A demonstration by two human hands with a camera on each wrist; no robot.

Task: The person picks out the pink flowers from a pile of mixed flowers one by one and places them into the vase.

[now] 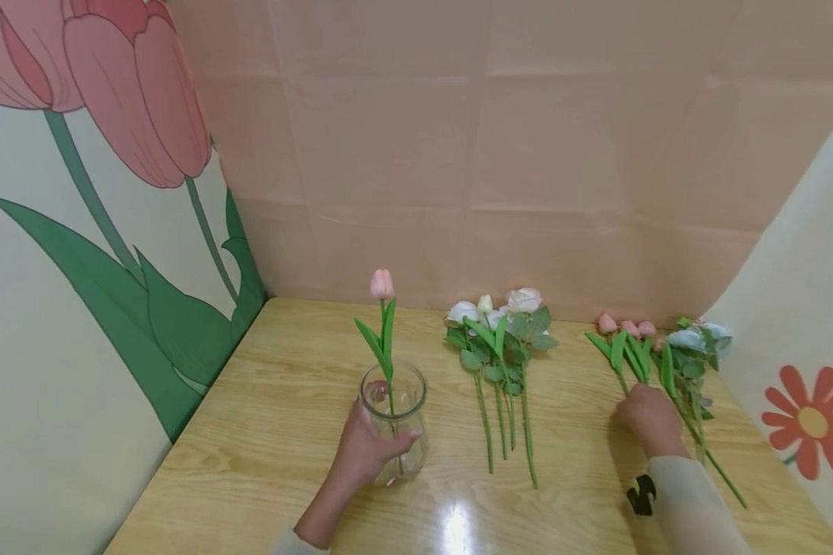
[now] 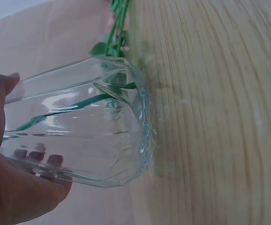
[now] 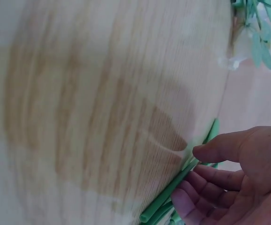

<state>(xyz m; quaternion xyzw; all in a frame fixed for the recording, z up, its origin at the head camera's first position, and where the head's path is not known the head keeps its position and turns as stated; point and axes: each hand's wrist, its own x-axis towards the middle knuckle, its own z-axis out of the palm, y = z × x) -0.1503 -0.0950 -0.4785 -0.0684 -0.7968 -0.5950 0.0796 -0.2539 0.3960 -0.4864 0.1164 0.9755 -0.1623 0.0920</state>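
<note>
My left hand (image 1: 362,451) grips a clear glass vase (image 1: 411,432) around its side, thumb at the front. The vase stands upright on the table, and a single pink tulip (image 1: 382,285) leans in it with its bloom high above the rim. In the left wrist view the green stem (image 2: 74,107) shows through the glass, its end near the base. At the right, my right hand (image 1: 649,420) pinches a green tulip stem (image 3: 170,190) between thumb and forefinger, low over the table. Several pink tulips (image 1: 629,330) lie just beyond that hand, which hides part of their stems.
A bunch of white roses (image 1: 524,301) with a white tulip (image 1: 485,304) lies mid-table, between the hands. Pale blue flowers (image 1: 687,339) lie at the far right. A pink backdrop (image 1: 472,154) rises behind the table (image 1: 250,432), with printed panels at both sides.
</note>
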